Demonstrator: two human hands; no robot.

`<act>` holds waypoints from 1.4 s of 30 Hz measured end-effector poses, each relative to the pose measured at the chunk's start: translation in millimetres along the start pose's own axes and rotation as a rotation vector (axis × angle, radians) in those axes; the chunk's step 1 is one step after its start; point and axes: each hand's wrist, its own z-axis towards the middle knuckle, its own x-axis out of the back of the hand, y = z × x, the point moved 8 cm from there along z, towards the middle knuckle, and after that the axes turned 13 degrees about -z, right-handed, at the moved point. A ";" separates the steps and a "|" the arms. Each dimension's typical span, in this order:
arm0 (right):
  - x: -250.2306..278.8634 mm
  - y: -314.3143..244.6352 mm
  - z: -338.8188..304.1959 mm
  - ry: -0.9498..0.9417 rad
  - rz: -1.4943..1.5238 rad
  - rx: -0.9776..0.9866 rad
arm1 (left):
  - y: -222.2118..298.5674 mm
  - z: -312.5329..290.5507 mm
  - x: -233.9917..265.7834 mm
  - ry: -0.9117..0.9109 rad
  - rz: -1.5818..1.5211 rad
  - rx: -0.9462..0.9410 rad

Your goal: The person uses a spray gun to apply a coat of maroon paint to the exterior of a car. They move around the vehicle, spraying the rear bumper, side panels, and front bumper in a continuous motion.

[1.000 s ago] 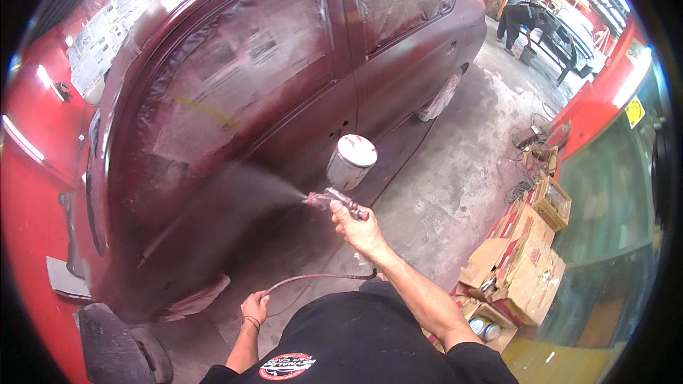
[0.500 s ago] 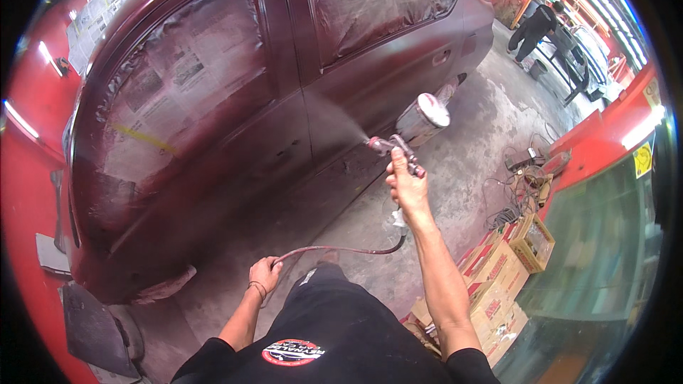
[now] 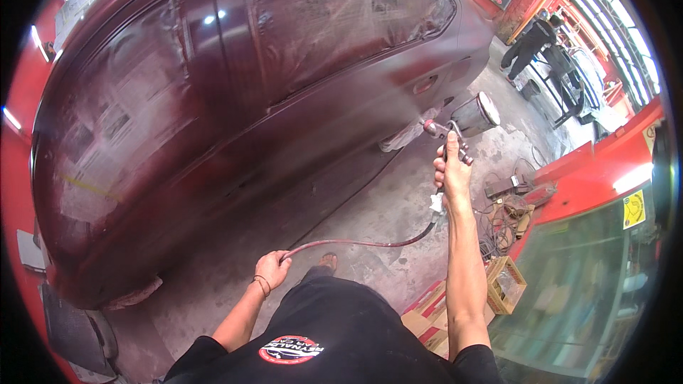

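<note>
My right hand (image 3: 453, 171) is closed around the grip of a paint spray gun (image 3: 437, 130), with a paint-stained cup (image 3: 475, 116) mounted on it. The red-smeared nozzle faces the rear side of a dark maroon car (image 3: 320, 135), apart from the panel. A faint mist shows in front of the nozzle. From the gun's base, a reddish air hose (image 3: 356, 243) curves across my front. My left hand (image 3: 272, 269) is wrapped around that hose, low in front of my body. Plastic and newspaper mask the car's windows (image 3: 348, 14).
At right, tangled cables (image 3: 504, 224), a wooden crate (image 3: 506, 284) and cardboard boxes (image 3: 430, 313) lie beside a large glass pane (image 3: 583, 263). A person in dark clothes (image 3: 532, 46) bends over a stand at the far right. Dark panels (image 3: 75, 331) lean at lower left.
My right hand has carried the spray gun rightward and slightly up, toward the car's rear. My view has shifted along the car too. The left hand keeps hold of the hose.
</note>
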 end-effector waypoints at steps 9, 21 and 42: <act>87.5 -19.6 184.2 0.130 -0.064 0.071 | 132.8 87.2 -86.5 -0.083 -0.095 -0.051; 272.0 -23.8 468.0 0.421 0.055 0.116 | 209.1 98.9 -204.0 -0.079 -0.476 0.151; 23.3 65.9 157.7 -0.397 0.128 0.262 | 19.6 -111.0 -263.5 0.415 -0.442 0.484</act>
